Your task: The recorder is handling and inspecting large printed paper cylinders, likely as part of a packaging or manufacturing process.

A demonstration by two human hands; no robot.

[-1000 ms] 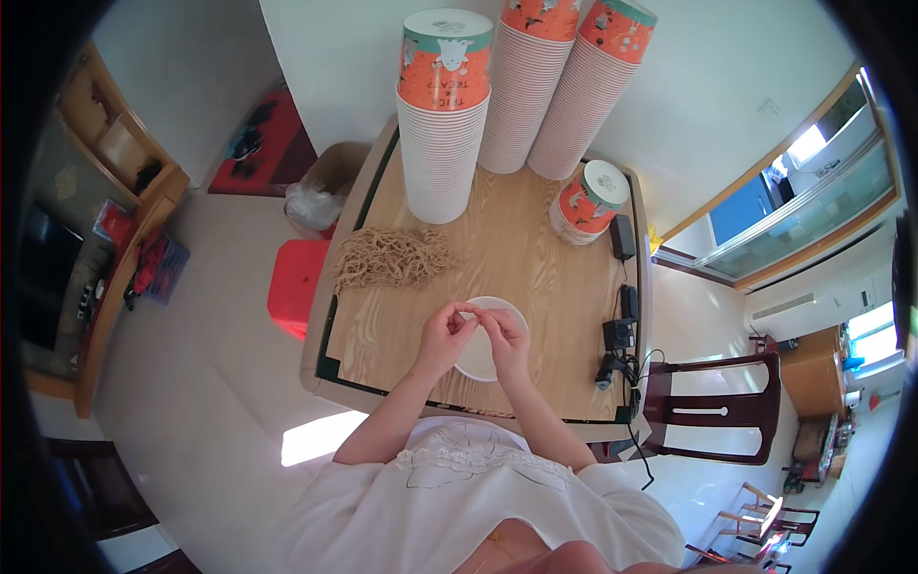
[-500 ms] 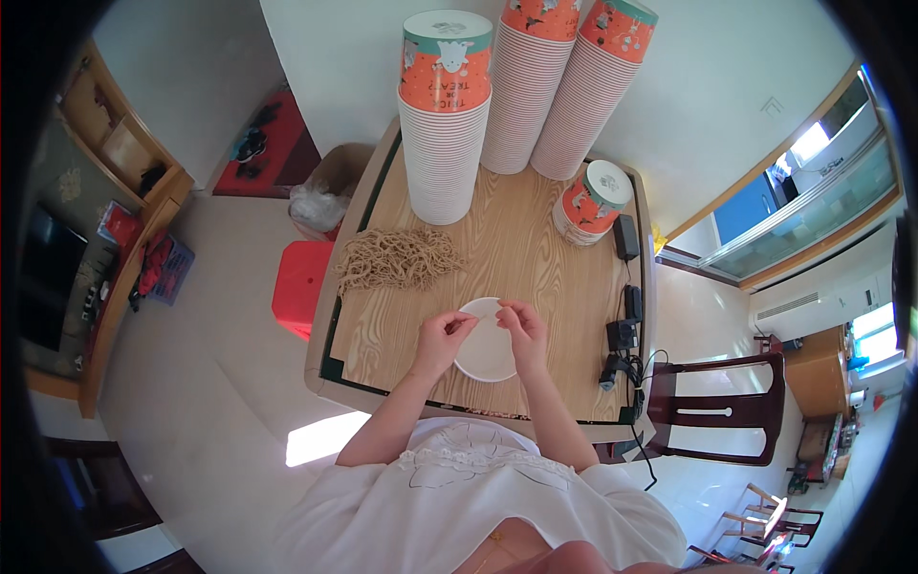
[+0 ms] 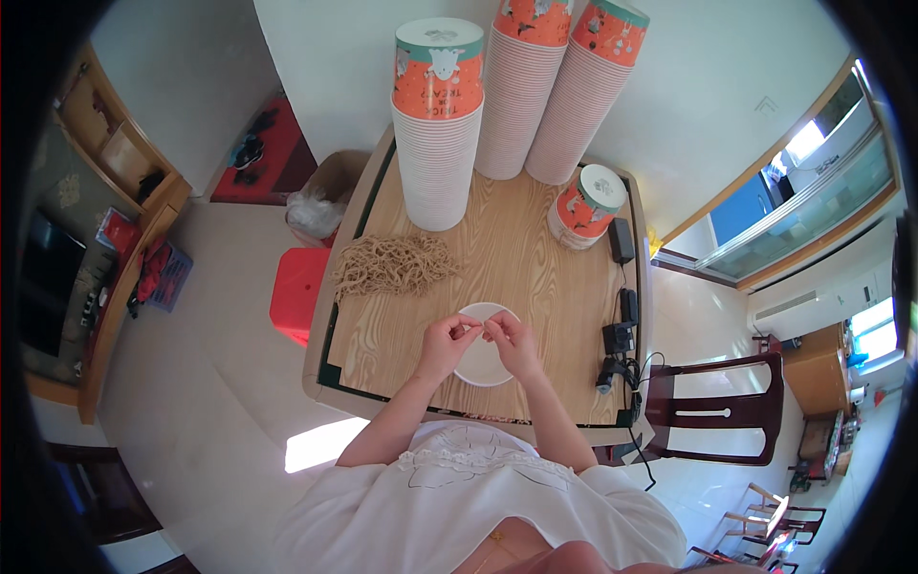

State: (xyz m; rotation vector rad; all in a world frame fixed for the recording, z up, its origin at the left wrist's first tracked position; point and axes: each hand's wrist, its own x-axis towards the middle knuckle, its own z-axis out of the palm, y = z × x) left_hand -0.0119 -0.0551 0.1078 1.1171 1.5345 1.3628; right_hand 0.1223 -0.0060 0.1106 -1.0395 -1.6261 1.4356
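A white paper cup [image 3: 485, 368] stands open side up on the wooden table [image 3: 535, 277], right in front of me. My left hand [image 3: 446, 344] and my right hand [image 3: 513, 344] meet over its far rim, fingertips pinched together there. Whatever thin thing sits between the fingers is too small to make out. A loose pile of brown cord pieces [image 3: 394, 265] lies on the table to the left, beyond my left hand.
Three tall stacks of orange-and-white paper cups [image 3: 438, 134] stand at the table's far edge, with a short stack [image 3: 585, 206] to the right. Black chargers and cables [image 3: 620, 335] lie along the right edge. A red stool [image 3: 298, 292] stands left, a dark chair [image 3: 712, 411] right.
My hands held the cup by its left and right sides half a second ago. They have since come together, fingertips now pinched at its far rim. The cup has barely moved.
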